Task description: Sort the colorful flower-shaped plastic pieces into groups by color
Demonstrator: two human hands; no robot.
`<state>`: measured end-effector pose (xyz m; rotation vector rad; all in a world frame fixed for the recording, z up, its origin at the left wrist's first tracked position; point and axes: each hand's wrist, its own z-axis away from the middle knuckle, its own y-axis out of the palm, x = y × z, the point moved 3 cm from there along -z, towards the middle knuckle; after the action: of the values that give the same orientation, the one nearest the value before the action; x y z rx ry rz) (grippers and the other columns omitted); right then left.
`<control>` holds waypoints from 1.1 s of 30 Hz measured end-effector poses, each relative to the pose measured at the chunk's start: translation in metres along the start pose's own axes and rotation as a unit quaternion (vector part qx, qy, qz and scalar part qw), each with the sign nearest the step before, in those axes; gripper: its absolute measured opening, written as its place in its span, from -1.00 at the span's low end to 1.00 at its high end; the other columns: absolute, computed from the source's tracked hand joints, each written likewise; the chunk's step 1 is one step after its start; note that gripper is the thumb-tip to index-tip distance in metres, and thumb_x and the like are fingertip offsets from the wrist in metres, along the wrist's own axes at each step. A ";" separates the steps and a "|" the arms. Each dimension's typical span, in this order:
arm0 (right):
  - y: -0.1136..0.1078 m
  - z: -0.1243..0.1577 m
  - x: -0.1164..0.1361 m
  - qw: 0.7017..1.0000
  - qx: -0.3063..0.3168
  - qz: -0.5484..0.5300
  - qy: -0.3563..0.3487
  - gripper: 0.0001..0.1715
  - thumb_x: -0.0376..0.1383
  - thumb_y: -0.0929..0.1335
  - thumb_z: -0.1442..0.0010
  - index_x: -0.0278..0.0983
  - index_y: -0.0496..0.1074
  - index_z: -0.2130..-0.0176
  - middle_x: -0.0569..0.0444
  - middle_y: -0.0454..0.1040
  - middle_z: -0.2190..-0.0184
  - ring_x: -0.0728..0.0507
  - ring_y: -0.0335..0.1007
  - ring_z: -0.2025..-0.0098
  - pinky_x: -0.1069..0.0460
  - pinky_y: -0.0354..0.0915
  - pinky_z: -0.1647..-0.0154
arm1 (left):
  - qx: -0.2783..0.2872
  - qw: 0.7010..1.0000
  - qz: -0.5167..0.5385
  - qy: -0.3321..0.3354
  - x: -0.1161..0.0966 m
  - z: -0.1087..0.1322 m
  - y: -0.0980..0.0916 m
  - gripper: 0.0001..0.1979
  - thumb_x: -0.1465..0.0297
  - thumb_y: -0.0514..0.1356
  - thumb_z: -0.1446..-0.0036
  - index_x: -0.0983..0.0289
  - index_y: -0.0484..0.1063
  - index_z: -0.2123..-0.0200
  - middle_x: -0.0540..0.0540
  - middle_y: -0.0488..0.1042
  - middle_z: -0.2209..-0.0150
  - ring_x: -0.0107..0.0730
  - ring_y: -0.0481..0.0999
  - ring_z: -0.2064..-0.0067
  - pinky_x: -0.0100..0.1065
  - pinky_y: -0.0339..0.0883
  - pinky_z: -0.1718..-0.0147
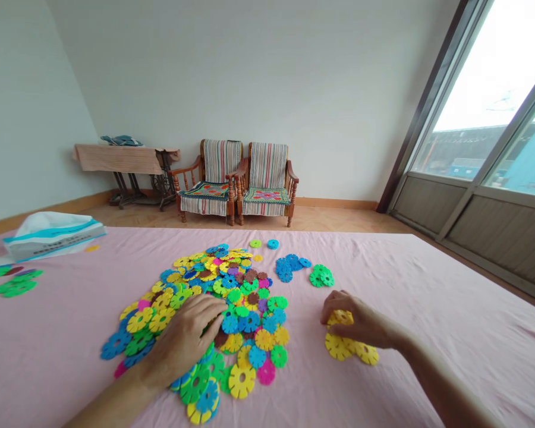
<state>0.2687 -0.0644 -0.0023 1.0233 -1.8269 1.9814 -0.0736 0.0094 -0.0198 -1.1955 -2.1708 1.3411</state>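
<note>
A big heap of notched plastic flower discs (242, 381) in yellow, blue, green, pink, purple and brown spreads over the middle of the pink cloth. My left hand (189, 333) rests over this heap, fingers curled down and closed; whatever lies under the fingertips is hidden. To the right of the heap, my right hand (354, 318) pinches a yellow disc (344, 317) between thumb and fingers. That hand is just above a small group of yellow discs (337, 348) lying on the cloth.
Beyond my right hand lie small groups of green discs (321, 276) and blue discs (285, 270). A tissue pack (53, 236) sits at the far left, with more green discs (15, 288) before it. Two wooden armchairs (267, 172) stand past the pink-covered surface (428, 297).
</note>
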 end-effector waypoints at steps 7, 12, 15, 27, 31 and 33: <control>-0.004 0.005 -0.004 0.999 0.011 -0.012 0.045 -0.79 -0.32 0.33 -0.08 -0.23 0.50 0.53 0.10 0.48 0.50 -0.09 0.36 0.38 0.03 0.27 0.31 | -0.019 1.000 0.005 -0.002 -0.004 -0.002 -0.003 -0.78 0.44 0.11 -0.19 0.19 0.50 0.14 0.06 0.57 0.16 -0.25 0.49 0.07 -0.14 0.35 0.00; 0.008 -0.006 0.007 0.999 -0.030 -0.014 0.026 -0.78 -0.30 0.29 -0.14 -0.25 0.50 0.44 0.11 0.49 0.47 -0.05 0.36 0.41 0.06 0.28 0.36 | -0.016 1.000 0.006 -0.006 -0.006 -0.003 -0.004 -0.80 0.45 0.11 -0.19 0.20 0.51 0.17 0.07 0.57 0.19 -0.26 0.50 0.09 -0.15 0.36 0.02; 0.021 -0.022 0.020 0.995 -0.101 0.005 0.010 -0.81 -0.32 0.28 -0.14 -0.25 0.50 0.31 0.05 0.51 0.34 -0.06 0.39 0.35 0.04 0.31 0.34 | -0.009 1.000 0.004 -0.007 -0.006 -0.003 -0.004 -0.80 0.44 0.11 -0.20 0.20 0.50 0.16 0.07 0.56 0.18 -0.25 0.49 0.08 -0.14 0.36 0.02; 0.059 -0.080 0.048 0.991 -0.107 0.073 -0.021 -0.78 -0.41 0.33 -0.02 -0.32 0.47 0.26 -0.05 0.46 0.28 -0.18 0.34 0.19 -0.08 0.26 0.12 | 0.012 1.000 0.009 -0.016 -0.008 -0.003 -0.006 -0.79 0.45 0.08 -0.22 0.21 0.48 0.15 0.09 0.54 0.16 -0.24 0.46 0.06 -0.15 0.35 0.03; 0.059 -0.079 0.044 0.995 -0.097 0.037 -0.008 -0.77 -0.42 0.38 0.08 -0.32 0.43 0.31 0.01 0.45 0.34 -0.12 0.33 0.29 0.01 0.26 0.28 | 0.007 1.000 0.006 -0.014 -0.008 -0.002 -0.006 -0.80 0.44 0.09 -0.22 0.20 0.48 0.16 0.08 0.55 0.16 -0.23 0.46 0.06 -0.13 0.33 0.01; 0.058 -0.077 0.041 0.996 -0.091 0.010 -0.001 -0.76 -0.43 0.39 0.10 -0.32 0.41 0.32 0.05 0.45 0.38 -0.08 0.33 0.35 0.05 0.25 0.35 | 0.006 1.000 0.006 -0.013 -0.007 -0.002 -0.006 -0.80 0.44 0.09 -0.22 0.20 0.48 0.16 0.08 0.55 0.16 -0.23 0.46 0.06 -0.12 0.33 0.02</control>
<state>0.1785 -0.0123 -0.0180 0.9559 -1.9836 1.7865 -0.0707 0.0037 -0.0130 -1.1944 -2.1744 1.3786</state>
